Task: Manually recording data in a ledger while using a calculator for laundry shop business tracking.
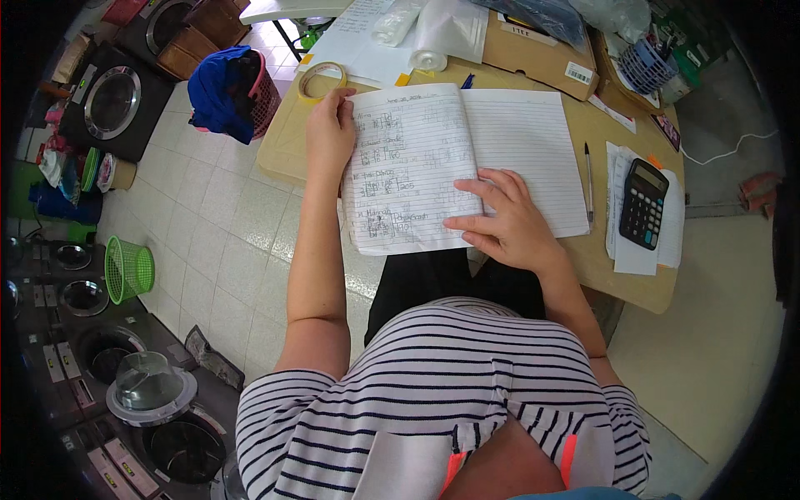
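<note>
A ruled notebook (409, 162) lies spread before me, over the near edge of the table. Its left page bears handwriting, while the right page (522, 137) looks blank. My left hand (331, 134) grips the notebook's upper left edge with curled fingers; the part behind the edge is hidden. My right hand (515, 222) rests over the lower right of the written page, near the fold, with its fingers apart. A roll of yellow tape (322, 67) sits just above my left hand. To the right of the blank page lies a pen (589, 187).
A black calculator (644, 203) rests on papers at the table's (631, 290) right. Clear plastic rolls (453, 28), a cardboard box (537, 59) and a blue pen basket (647, 62) stand farther back. On the floor are a pink laundry basket (265, 94), a green basket (129, 270) and several washing machines (112, 103).
</note>
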The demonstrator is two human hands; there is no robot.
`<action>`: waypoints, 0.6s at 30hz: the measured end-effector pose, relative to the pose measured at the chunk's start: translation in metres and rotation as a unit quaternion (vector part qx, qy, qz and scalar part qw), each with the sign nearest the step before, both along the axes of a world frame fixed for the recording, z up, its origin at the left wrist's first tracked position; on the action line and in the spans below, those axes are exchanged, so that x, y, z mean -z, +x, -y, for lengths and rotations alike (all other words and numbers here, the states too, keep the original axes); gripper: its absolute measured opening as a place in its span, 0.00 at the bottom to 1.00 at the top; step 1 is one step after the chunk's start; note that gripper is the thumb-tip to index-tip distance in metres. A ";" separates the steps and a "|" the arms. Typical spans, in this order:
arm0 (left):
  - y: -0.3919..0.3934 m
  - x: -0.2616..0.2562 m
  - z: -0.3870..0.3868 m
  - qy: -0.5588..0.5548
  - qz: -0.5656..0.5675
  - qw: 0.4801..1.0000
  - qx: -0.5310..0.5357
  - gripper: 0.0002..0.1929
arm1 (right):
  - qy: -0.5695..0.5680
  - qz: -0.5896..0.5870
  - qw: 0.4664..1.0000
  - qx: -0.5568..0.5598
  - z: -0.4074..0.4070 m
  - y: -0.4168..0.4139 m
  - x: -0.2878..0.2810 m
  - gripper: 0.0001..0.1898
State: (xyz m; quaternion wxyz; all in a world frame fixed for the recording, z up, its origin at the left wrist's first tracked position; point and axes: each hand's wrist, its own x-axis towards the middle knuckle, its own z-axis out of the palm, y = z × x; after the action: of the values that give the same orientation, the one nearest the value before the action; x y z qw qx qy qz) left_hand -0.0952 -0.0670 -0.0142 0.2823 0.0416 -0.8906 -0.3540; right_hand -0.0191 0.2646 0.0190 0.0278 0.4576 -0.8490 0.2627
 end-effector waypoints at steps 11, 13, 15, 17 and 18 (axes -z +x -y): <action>0.001 0.001 0.000 0.034 -0.006 0.999 -0.003 0.10 | -0.007 -0.011 1.000 -0.005 0.000 0.000 0.000 0.13; 0.002 -0.001 -0.001 0.078 -0.007 0.997 0.011 0.11 | -0.010 -0.009 1.000 -0.006 0.000 0.000 0.000 0.13; 0.005 -0.007 -0.005 0.066 0.020 0.998 0.005 0.12 | -0.012 -0.008 1.000 -0.006 0.000 0.000 0.000 0.13; 0.003 -0.007 -0.007 0.055 0.047 0.997 0.001 0.13 | -0.013 -0.006 1.000 -0.006 -0.002 -0.001 0.001 0.13; 0.003 -0.004 -0.004 0.045 0.032 0.998 0.005 0.13 | -0.014 -0.006 1.000 -0.006 -0.001 -0.001 0.000 0.13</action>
State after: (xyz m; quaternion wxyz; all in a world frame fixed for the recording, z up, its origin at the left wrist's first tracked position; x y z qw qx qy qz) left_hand -0.0926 -0.0627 -0.0099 0.2500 0.0611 -0.8825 -0.3937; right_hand -0.0202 0.2657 0.0186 0.0378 0.4640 -0.8424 0.2715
